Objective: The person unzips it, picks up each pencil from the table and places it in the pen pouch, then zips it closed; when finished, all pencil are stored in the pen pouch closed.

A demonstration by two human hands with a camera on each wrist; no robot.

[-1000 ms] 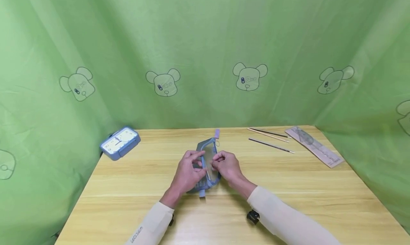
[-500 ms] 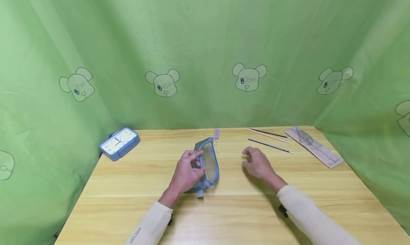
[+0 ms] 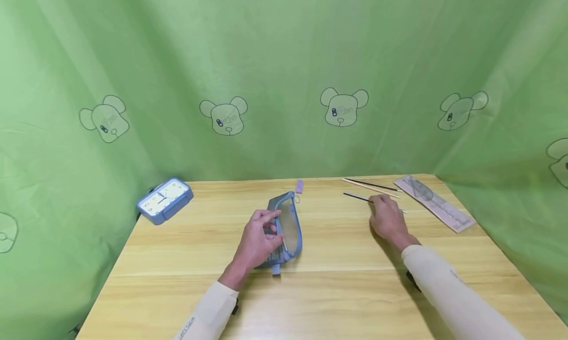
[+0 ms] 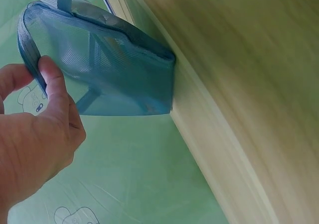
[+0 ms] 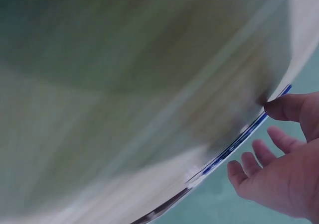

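My left hand (image 3: pixel 258 239) pinches the open rim of a blue mesh pencil case (image 3: pixel 290 226) between thumb and fingers. The left wrist view shows the see-through pencil case (image 4: pixel 119 79) with its edge in that grip. A thin pale stick (image 3: pixel 285 244) shows inside the mouth, close to my left thumb. My right hand (image 3: pixel 388 219) is over the nearest dark pencil (image 3: pixel 357 197) and partly hides it. In the right wrist view, my thumb meets the blue-patterned pencil (image 5: pixel 234 147) lying flat, while the fingers of the right hand (image 5: pixel 284 174) are spread and slightly bent.
Behind it lie another dark pencil (image 3: pixel 377 184) and a plain wooden pencil (image 3: pixel 366 185). A packaged ruler set (image 3: pixel 435 204) lies at the right, a blue clock (image 3: pixel 165 201) at the far left. A purple tag (image 3: pixel 299 186) lies beyond the case. Green curtain (image 3: pixel 284 83) encloses the table.
My right hand has left the pencil case and moved right to the nearest dark pencil. My left hand keeps its pinch, and the case has shifted very slightly left.
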